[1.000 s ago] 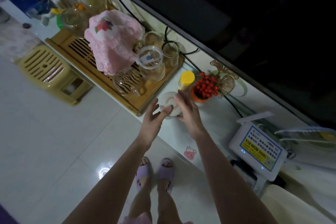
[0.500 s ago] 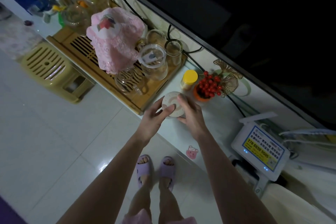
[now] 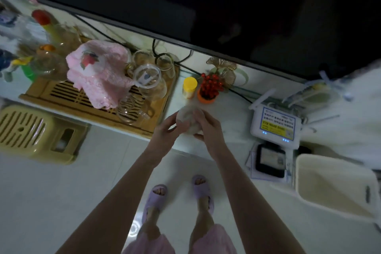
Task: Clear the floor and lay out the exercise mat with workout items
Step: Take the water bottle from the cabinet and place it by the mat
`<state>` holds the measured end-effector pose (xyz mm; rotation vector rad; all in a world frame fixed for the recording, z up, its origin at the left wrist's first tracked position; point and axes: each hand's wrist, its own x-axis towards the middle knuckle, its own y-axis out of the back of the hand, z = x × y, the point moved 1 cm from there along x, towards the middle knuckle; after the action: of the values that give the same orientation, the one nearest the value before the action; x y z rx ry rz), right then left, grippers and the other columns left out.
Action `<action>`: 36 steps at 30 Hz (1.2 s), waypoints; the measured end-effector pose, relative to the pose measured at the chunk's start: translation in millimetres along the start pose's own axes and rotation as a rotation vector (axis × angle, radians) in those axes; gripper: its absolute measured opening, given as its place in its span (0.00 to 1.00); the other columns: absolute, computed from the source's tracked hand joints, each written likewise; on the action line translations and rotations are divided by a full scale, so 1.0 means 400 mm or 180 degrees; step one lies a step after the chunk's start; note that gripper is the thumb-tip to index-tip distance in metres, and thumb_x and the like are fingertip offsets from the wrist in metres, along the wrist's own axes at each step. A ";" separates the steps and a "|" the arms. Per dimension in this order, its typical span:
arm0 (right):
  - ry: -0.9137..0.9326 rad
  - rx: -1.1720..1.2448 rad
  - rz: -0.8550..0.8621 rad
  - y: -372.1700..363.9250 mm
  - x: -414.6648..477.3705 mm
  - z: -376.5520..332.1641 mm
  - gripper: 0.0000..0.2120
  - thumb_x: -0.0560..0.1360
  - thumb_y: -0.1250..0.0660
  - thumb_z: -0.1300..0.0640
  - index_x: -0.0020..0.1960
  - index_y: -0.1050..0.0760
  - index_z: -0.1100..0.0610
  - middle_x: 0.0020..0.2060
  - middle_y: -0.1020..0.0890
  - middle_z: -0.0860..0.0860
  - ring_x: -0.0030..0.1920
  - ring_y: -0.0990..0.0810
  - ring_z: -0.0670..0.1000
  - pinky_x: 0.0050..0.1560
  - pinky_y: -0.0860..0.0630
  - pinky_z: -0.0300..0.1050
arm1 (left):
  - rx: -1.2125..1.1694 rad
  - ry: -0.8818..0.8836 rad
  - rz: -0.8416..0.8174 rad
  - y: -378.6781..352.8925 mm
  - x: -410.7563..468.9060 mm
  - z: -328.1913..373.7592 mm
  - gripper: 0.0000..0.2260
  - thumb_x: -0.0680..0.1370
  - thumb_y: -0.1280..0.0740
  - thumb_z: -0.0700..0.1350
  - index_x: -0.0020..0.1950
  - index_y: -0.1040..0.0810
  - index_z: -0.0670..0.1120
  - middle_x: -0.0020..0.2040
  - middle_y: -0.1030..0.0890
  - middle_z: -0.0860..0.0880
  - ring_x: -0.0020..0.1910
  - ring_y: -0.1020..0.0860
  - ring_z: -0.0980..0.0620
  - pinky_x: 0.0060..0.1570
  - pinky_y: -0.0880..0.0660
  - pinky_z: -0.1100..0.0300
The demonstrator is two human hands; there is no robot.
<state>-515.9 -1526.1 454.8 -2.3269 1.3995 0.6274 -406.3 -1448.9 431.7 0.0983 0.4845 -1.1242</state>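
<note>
**A:** What's the room like where you stand?

**B:** A big dark screen [image 3: 226, 6] fills the wall above me, and pale floor [image 3: 61, 192] spreads below. A long white counter [image 3: 228, 113] runs between them.

**A:** What are the biggest things there?

**B:** On the floor there's a yellowish plastic stool [image 3: 31, 132] to my left and a white bin [image 3: 334, 185] to my right. A slatted wooden tray [image 3: 61, 97] lies on the left part of the counter. A pink cloth [image 3: 99, 74] is heaped on the tray, with a clear glass jar [image 3: 147, 76] just beside it. Further right stands a white router [image 3: 276, 126] with small blue lights.

**A:** And the smaller things?

**B:** There's a little orange pot of red berries [image 3: 210, 88], and a yellow-capped bottle [image 3: 189, 87] just to its left.

**A:** What about your hands?

**B:** Both are over the counter's front edge, just in front of that bottle. My left hand [image 3: 165, 132] has its fingers curled against the left side of a round pale thing [image 3: 186, 117]. My right hand [image 3: 208, 128] wraps over its right side. The thing is blurred, so I can't tell what it is or whether it touches the counter.
</note>
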 end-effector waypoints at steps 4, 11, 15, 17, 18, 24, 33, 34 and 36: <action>0.0112 0.0377 0.0442 -0.014 -0.080 0.031 0.07 0.78 0.37 0.51 0.49 0.21 0.48 0.47 0.18 0.52 0.45 0.20 0.48 0.52 0.22 0.54 | 0.0364 0.0029 -0.0501 0.016 -0.028 0.009 0.09 0.74 0.30 0.50 0.53 0.20 0.59 0.47 0.17 0.60 0.49 0.20 0.63 0.44 0.25 0.70; 0.0203 0.0954 0.1288 0.040 -0.253 0.122 0.07 0.77 0.35 0.50 0.47 0.19 0.48 0.42 0.18 0.48 0.41 0.20 0.44 0.42 0.23 0.43 | 0.1060 -0.0006 -0.1316 -0.068 -0.114 -0.010 0.09 0.73 0.31 0.54 0.53 0.21 0.59 0.49 0.17 0.61 0.51 0.20 0.62 0.52 0.24 0.62; 0.0255 0.1190 0.1692 0.085 -0.357 0.175 0.06 0.77 0.35 0.49 0.48 0.19 0.45 0.44 0.16 0.47 0.44 0.19 0.45 0.49 0.21 0.49 | 0.1278 -0.0048 -0.1780 -0.135 -0.180 -0.037 0.15 0.72 0.32 0.55 0.57 0.22 0.55 0.51 0.17 0.60 0.51 0.20 0.62 0.48 0.24 0.66; 0.0290 0.1314 0.1958 0.108 -0.423 0.212 0.07 0.77 0.35 0.49 0.49 0.19 0.46 0.46 0.16 0.48 0.47 0.18 0.48 0.53 0.22 0.56 | 0.1371 -0.0013 -0.2068 -0.175 -0.227 -0.063 0.11 0.75 0.32 0.51 0.57 0.21 0.54 0.50 0.17 0.58 0.50 0.20 0.62 0.47 0.24 0.67; 0.0329 0.1377 0.2095 0.119 -0.462 0.236 0.07 0.77 0.35 0.49 0.50 0.19 0.46 0.47 0.16 0.49 0.49 0.18 0.50 0.54 0.22 0.57 | 0.1450 -0.0001 -0.2190 -0.195 -0.255 -0.080 0.10 0.76 0.33 0.50 0.57 0.21 0.53 0.50 0.17 0.58 0.49 0.20 0.62 0.48 0.24 0.66; 0.0427 0.1706 0.2708 0.127 -0.682 0.379 0.07 0.76 0.34 0.49 0.51 0.19 0.48 0.45 0.16 0.47 0.44 0.19 0.44 0.46 0.20 0.47 | 0.1584 0.0238 -0.2947 -0.259 -0.444 -0.170 0.11 0.77 0.34 0.44 0.60 0.22 0.47 0.54 0.18 0.51 0.53 0.20 0.57 0.52 0.25 0.63; 0.0356 0.2431 0.3757 0.058 -1.058 0.635 0.10 0.77 0.35 0.50 0.53 0.20 0.54 0.44 0.19 0.50 0.43 0.21 0.47 0.44 0.24 0.43 | 0.2128 0.0556 -0.4052 -0.299 -0.781 -0.381 0.15 0.77 0.34 0.44 0.65 0.25 0.46 0.60 0.20 0.49 0.61 0.23 0.53 0.61 0.28 0.57; 0.0348 0.2484 0.3812 0.053 -1.072 0.643 0.11 0.77 0.35 0.50 0.54 0.20 0.54 0.44 0.19 0.51 0.43 0.21 0.47 0.44 0.24 0.43 | 0.2113 0.0571 -0.4092 -0.303 -0.792 -0.391 0.15 0.77 0.34 0.44 0.64 0.24 0.46 0.59 0.20 0.50 0.60 0.23 0.55 0.60 0.27 0.59; 0.0323 0.2649 0.4017 0.034 -1.132 0.694 0.11 0.77 0.35 0.50 0.53 0.20 0.55 0.44 0.19 0.51 0.44 0.21 0.48 0.45 0.23 0.43 | 0.2149 0.0678 -0.4322 -0.308 -0.845 -0.438 0.14 0.77 0.33 0.45 0.62 0.23 0.49 0.56 0.18 0.54 0.56 0.22 0.58 0.54 0.26 0.65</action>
<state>-767.9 -1058.5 464.7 -0.6881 2.4593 0.1003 -686.7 -1163.6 437.6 0.5344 0.3025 -2.6080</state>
